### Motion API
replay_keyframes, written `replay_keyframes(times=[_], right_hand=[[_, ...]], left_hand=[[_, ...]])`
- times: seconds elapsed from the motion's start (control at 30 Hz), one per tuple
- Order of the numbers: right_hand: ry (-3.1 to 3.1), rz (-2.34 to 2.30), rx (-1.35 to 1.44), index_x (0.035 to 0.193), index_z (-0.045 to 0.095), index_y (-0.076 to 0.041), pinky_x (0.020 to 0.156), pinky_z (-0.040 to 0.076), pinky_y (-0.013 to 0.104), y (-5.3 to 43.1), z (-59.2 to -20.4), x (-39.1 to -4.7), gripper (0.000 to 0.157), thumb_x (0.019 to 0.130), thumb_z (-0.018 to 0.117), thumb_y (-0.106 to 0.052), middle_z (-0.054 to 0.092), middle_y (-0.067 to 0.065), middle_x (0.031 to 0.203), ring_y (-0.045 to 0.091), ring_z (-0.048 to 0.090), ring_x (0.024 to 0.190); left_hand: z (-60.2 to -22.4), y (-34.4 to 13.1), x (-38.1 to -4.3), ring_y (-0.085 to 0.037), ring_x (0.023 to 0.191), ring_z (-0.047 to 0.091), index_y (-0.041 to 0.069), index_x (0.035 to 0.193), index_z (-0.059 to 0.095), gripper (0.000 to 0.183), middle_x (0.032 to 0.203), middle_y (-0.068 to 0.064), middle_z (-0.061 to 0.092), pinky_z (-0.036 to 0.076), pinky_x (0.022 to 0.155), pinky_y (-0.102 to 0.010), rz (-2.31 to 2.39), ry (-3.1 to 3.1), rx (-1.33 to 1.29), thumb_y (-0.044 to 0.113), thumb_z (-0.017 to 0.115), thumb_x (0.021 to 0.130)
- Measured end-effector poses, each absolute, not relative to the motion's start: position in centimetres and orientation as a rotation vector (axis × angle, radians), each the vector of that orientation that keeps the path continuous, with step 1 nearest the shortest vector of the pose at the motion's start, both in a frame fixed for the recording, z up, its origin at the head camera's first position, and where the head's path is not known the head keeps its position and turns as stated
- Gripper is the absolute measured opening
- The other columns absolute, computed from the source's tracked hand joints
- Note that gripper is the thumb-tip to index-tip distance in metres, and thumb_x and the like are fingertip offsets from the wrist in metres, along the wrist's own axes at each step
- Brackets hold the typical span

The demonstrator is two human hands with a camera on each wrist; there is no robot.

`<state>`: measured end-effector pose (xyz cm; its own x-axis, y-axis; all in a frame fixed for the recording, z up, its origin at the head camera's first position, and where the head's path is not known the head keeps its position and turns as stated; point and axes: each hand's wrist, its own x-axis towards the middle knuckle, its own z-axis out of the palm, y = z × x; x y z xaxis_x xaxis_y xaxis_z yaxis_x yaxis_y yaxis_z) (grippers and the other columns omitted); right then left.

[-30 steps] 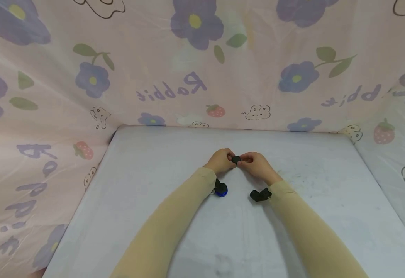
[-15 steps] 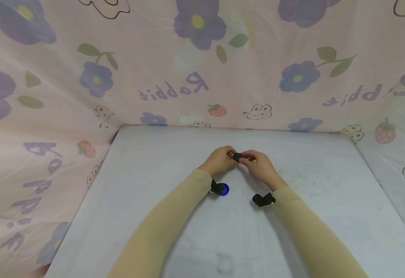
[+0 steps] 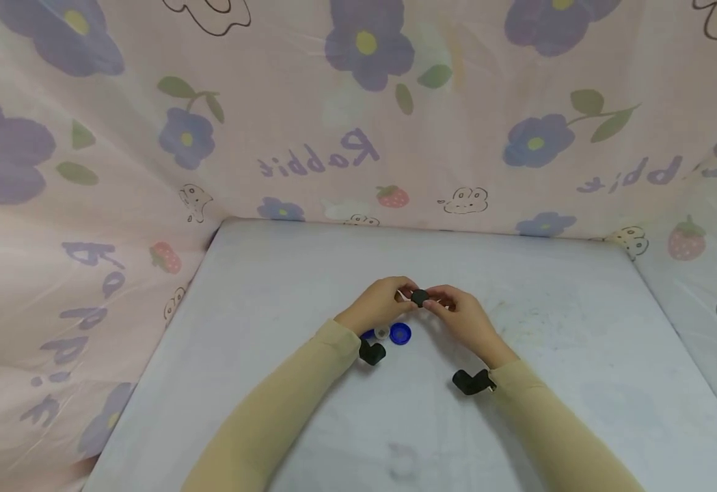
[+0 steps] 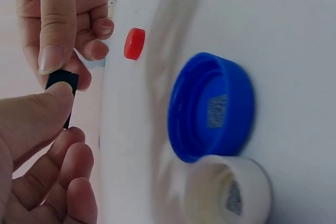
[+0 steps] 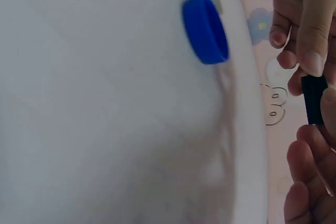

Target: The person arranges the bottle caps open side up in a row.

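Both hands meet over the white table, fingertips on one small black bottle cap (image 3: 420,298). My left hand (image 3: 375,306) pinches the cap between thumb and fingers from the left. From the other side, my right hand (image 3: 465,324) pinches it the same way. In the left wrist view the black cap (image 4: 63,85) appears nearly edge-on, partly covered by both thumbs. Below the hands, a blue bottle cap (image 3: 400,333) lies hollow side up beside a white cap (image 3: 382,333). A patterned code shows inside each in the left wrist view.
Another blue cap (image 3: 367,334) lies left of the white one, partly behind the left wrist. A red cap (image 4: 135,44) lies farther off in the left wrist view. Black camera mounts (image 3: 471,382) hang at both wrists. A flowered curtain (image 3: 309,184) encloses the table's back and sides.
Both hands have drawn slightly nearer with the black cap still pinched between them. The left forearm has shifted left, uncovering the blue and white caps. The head view has turned a little left.
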<state>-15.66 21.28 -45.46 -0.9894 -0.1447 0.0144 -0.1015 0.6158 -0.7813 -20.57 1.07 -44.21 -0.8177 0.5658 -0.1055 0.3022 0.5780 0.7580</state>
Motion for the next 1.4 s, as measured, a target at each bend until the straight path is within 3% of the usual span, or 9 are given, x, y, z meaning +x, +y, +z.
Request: replay_keyframes(times=[0.23,0.9,1.4], right_hand=[[2.783,-1.329,-0.222,0.121,0.064,-0.015,0.069,0.047,0.036,21.0,-46.0,-15.2,0.036,0.095,0.061,-0.039,0.067,0.002,0.101,0.019,0.057,0.082],[2.766,-1.366,-0.246,0.126,0.062,-0.012,0.078,0.050,0.041,20.9,-45.7,-15.0,0.038,0.095,0.062,-0.035,0.068,0.004,0.106,0.020,0.063,0.091],[2.767,-1.359,-0.257,0.126,0.062,-0.011,0.077,0.048,0.038,20.9,-46.3,-15.2,0.039,0.094,0.063,-0.033,0.068,0.000,0.096,0.017,0.062,0.087]], left_hand=[[-44.5,0.8,-20.3,-0.008,0.087,0.056,0.016,0.121,0.063,0.032,0.098,0.010,0.060,0.047,0.074,-0.024,1.085,2.474,0.715,0.027,0.069,0.092],[-44.7,0.4,-20.1,-0.008,0.089,0.056,0.018,0.125,0.064,0.037,0.099,0.011,0.060,0.047,0.077,-0.027,1.080,2.479,0.706,0.039,0.062,0.094],[-45.6,0.4,-20.2,-0.006,0.087,0.059,0.013,0.123,0.065,0.045,0.101,0.009,0.064,0.048,0.079,-0.028,1.137,2.434,0.668,0.047,0.055,0.095]])
